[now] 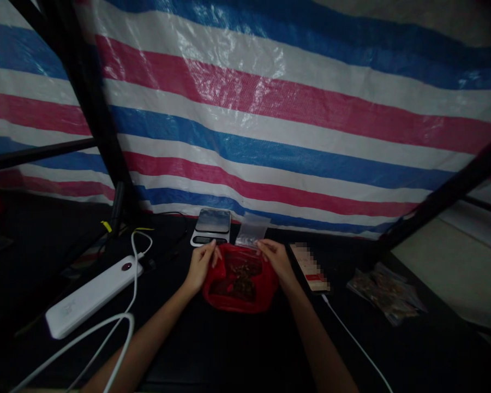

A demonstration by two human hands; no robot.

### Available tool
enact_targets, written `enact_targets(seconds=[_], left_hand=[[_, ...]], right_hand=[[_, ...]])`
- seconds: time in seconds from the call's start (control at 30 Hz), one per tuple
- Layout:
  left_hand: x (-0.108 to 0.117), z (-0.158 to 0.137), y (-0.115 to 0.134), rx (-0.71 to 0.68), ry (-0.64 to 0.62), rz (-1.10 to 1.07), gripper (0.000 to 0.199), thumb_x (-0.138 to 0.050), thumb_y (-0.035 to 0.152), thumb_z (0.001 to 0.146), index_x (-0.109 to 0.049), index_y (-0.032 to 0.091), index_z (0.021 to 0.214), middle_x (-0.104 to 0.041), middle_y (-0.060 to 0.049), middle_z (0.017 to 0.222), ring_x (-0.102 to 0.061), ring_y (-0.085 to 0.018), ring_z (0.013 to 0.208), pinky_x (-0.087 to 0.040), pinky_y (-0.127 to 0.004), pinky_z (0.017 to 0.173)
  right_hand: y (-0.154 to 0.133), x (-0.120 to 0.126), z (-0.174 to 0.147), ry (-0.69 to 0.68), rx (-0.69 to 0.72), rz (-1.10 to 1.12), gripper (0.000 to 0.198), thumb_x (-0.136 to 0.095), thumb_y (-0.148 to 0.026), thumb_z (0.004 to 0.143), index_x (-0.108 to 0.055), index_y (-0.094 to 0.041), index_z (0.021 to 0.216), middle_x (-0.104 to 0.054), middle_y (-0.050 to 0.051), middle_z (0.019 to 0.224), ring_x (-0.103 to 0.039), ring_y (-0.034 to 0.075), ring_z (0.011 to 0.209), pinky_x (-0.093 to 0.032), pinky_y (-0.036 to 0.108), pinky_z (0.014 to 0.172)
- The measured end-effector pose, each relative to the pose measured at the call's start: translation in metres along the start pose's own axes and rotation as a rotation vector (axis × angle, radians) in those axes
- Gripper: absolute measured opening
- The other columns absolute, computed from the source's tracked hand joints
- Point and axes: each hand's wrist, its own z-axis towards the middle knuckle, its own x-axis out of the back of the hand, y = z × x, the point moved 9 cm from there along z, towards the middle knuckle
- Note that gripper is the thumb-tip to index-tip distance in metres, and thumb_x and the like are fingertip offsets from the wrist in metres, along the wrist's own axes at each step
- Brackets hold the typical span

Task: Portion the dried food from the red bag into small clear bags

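A red plastic bag (265, 292) lies open on the dark table, with small brown dried pieces (244, 275) inside; I cannot make out their kind. At its upper left rim, the thumb and fingers of my left hand (202, 266) are closed on the red plastic. My right hand (276, 261) pinches the upper right rim. Just beyond the bag stands a small digital scale (213, 221) with nothing on its platform. Beside it, a clear plastic pouch (252, 228) lies behind the red bag, close to my right fingertips.
To the left is a long white power bank (92, 297) with looping white cables (134, 278). A phone (310, 267) on a cable lies right of my right hand. Several filled clear packets (387, 292) sit farther right. A striped tarp (270, 131) hangs behind, between dark frame posts (90, 103).
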Motion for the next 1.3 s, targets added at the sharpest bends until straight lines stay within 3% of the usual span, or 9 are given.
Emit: enact_targets(seconds=[0.17, 0.3, 0.43, 0.53, 0.67, 0.8, 1.0, 1.17, 1.3], left_hand=[[0.055, 0.012, -0.009, 0.028, 0.339, 0.027, 0.046, -0.034, 0.047, 0.084, -0.046, 0.016, 0.051, -0.038, 0.004, 0.040, -0.036, -0.009, 0.039, -0.028, -0.022, 0.042], [0.066, 0.015, -0.021, 0.050, 0.376, 0.077, 0.046, -0.034, 0.047, 0.083, -0.047, 0.016, 0.051, -0.037, 0.004, 0.039, -0.035, -0.009, 0.038, -0.026, -0.021, 0.040], [0.061, 0.014, -0.024, 0.025, 0.318, 0.159, 0.045, -0.035, 0.045, 0.083, -0.050, 0.015, 0.052, -0.040, 0.003, 0.042, -0.037, -0.009, 0.041, -0.028, -0.020, 0.043], [0.058, 0.013, -0.024, 0.012, 0.267, 0.216, 0.045, -0.035, 0.043, 0.083, -0.051, 0.015, 0.053, -0.041, 0.003, 0.044, -0.039, -0.009, 0.043, -0.029, -0.020, 0.045], [0.058, 0.013, -0.027, 0.028, 0.253, 0.253, 0.043, -0.035, 0.042, 0.083, -0.052, 0.014, 0.055, -0.041, 0.003, 0.044, -0.038, -0.009, 0.043, -0.028, -0.020, 0.044], [0.053, 0.014, -0.030, 0.025, 0.227, 0.295, 0.043, -0.034, 0.041, 0.083, -0.053, 0.014, 0.056, -0.042, 0.003, 0.045, -0.040, -0.010, 0.044, -0.029, -0.020, 0.045], [0.049, 0.015, -0.037, 0.013, 0.199, 0.414, 0.043, -0.035, 0.042, 0.082, -0.054, 0.015, 0.055, -0.045, 0.002, 0.044, -0.042, -0.011, 0.043, -0.029, -0.020, 0.045], [0.056, 0.013, -0.038, 0.018, 0.223, 0.471, 0.044, -0.033, 0.044, 0.082, -0.055, 0.016, 0.057, -0.047, 0.002, 0.045, -0.044, -0.012, 0.043, -0.030, -0.020, 0.045], [0.058, 0.014, -0.037, -0.005, 0.215, 0.511, 0.045, -0.031, 0.044, 0.084, -0.056, 0.016, 0.058, -0.049, 0.001, 0.046, -0.046, -0.012, 0.045, -0.031, -0.021, 0.048]], right_hand=[[0.017, 0.027, 0.046, 0.037, -0.075, -0.139, 0.062, -0.058, -0.053, 0.059, -0.046, -0.015, 0.106, -0.054, -0.006, 0.047, -0.034, 0.007, 0.031, -0.026, 0.020, 0.035], [0.032, 0.024, 0.058, -0.022, -0.132, -0.399, 0.054, -0.059, -0.046, 0.063, -0.047, -0.014, 0.105, -0.054, -0.006, 0.043, -0.045, 0.011, 0.034, -0.034, 0.023, 0.041], [0.029, 0.036, 0.052, -0.029, -0.124, -0.704, 0.040, -0.054, -0.046, 0.072, -0.056, -0.018, 0.099, -0.058, -0.003, 0.046, -0.061, 0.020, 0.068, -0.041, 0.029, 0.064], [0.021, 0.088, 0.043, 0.068, -0.159, -0.916, 0.037, -0.042, -0.049, 0.080, -0.058, -0.023, 0.101, -0.066, 0.001, 0.066, -0.060, 0.022, 0.087, -0.040, 0.034, 0.075], [0.020, 0.206, 0.003, 0.289, -0.312, -1.184, 0.036, -0.040, -0.035, 0.083, -0.051, -0.019, 0.114, -0.057, 0.014, 0.111, -0.047, 0.029, 0.109, -0.035, 0.043, 0.084], [0.045, 0.294, -0.056, 0.286, -0.521, -1.341, 0.042, -0.059, -0.034, 0.069, -0.057, -0.018, 0.108, -0.053, 0.017, 0.116, -0.044, 0.036, 0.110, -0.035, 0.050, 0.083], [0.083, 0.307, -0.088, 0.118, -0.535, -1.420, 0.041, -0.061, -0.040, 0.066, -0.058, -0.030, 0.106, -0.054, 0.007, 0.116, -0.045, 0.029, 0.111, -0.033, 0.049, 0.087], [0.081, 0.333, -0.097, 0.339, -0.530, -1.463, 0.047, -0.036, -0.047, 0.081, -0.044, -0.025, 0.122, -0.042, 0.011, 0.129, -0.036, 0.031, 0.118, -0.029, 0.055, 0.088], [0.101, 0.362, -0.114, 0.375, -0.665, -1.345, 0.046, -0.047, -0.045, 0.076, -0.052, -0.022, 0.116, -0.057, 0.014, 0.113, -0.051, 0.033, 0.104, -0.038, 0.049, 0.082]])
